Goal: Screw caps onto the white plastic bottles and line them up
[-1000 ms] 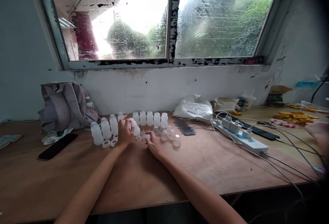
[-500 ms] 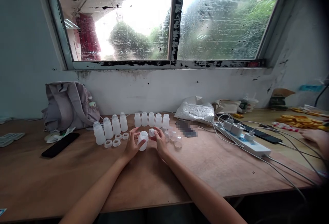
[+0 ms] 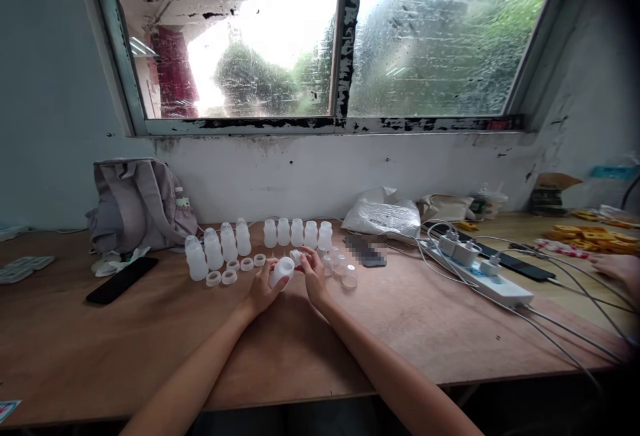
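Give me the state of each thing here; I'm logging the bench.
Left hand: holds a white bottle, tilted.
Right hand: holds a small cap at the bottle's mouth.
Row of bottles: upright.
Loose rings: flat on the table.
Power strip: chargers plugged in.
Phone: screen dark.

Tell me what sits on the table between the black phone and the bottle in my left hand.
Head view: loose white rings lie between the black phone and the bottle.

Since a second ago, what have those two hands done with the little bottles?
The left hand took one white bottle from the row and tilted it; the right hand picked up a small cap and brought it to the bottle. The other bottles and loose rings stayed put.
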A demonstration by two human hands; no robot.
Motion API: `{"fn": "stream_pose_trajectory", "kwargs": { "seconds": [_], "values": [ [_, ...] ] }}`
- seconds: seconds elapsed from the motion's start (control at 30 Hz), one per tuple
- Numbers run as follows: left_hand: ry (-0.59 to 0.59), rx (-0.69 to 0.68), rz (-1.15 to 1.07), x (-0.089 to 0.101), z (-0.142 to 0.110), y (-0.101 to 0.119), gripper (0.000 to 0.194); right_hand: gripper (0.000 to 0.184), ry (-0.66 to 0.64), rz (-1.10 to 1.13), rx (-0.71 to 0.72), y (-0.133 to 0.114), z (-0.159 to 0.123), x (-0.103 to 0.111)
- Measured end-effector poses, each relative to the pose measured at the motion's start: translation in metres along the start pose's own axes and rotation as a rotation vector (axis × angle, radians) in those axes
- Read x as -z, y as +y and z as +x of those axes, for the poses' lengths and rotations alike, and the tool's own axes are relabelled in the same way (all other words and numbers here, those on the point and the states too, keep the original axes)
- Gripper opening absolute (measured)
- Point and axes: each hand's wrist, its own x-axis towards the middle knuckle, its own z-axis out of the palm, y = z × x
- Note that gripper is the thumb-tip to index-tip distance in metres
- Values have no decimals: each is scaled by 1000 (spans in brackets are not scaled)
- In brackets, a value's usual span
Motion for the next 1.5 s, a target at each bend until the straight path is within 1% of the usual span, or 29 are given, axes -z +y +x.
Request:
{"fn": "stream_pose_trajectory", "kwargs": {
  "seconds": [0.13, 0.27, 0.43, 0.53, 0.63, 0.77, 0.97, 1.07, 1.2, 1.33, 1.5],
  "values": [
    [63, 48, 170, 2, 1, -1, 29, 28, -24, -34, 36, 2, -1, 0],
    [85, 50, 339, 2, 1, -7, 32, 26, -82, -172, 90, 3, -4, 1],
    [100, 19, 431, 0, 1, -15, 35, 25, -197, -296, 157, -1, -7, 1],
    [89, 18, 464, 1, 1, -15, 36, 25, -221, -307, 172, -2, -5, 2],
    [88, 15, 490, 3, 0, -14, 38, 27, -232, -305, 139, -1, -2, 4],
    [86, 10, 493, 4, 1, -15, 38, 38, -243, -224, 71, -2, 4, 7],
    [57, -6, 442, 6, 3, -22, 37, 25, -291, -109, -30, 1, 14, 13],
    [38, -29, 468, 8, 3, -25, 37, 24, -321, -71, -76, 4, 15, 15],
    [30, -63, 518, 10, 4, -28, 37, 25, -308, -16, -124, 7, 13, 14],
    [16, -54, 500, 11, 4, -29, 37, 26, -304, 1, -120, 9, 14, 14],
    [11, -28, 507, 11, 4, -30, 39, 27, -313, -101, -55, 11, 15, 15]
  ]
}}
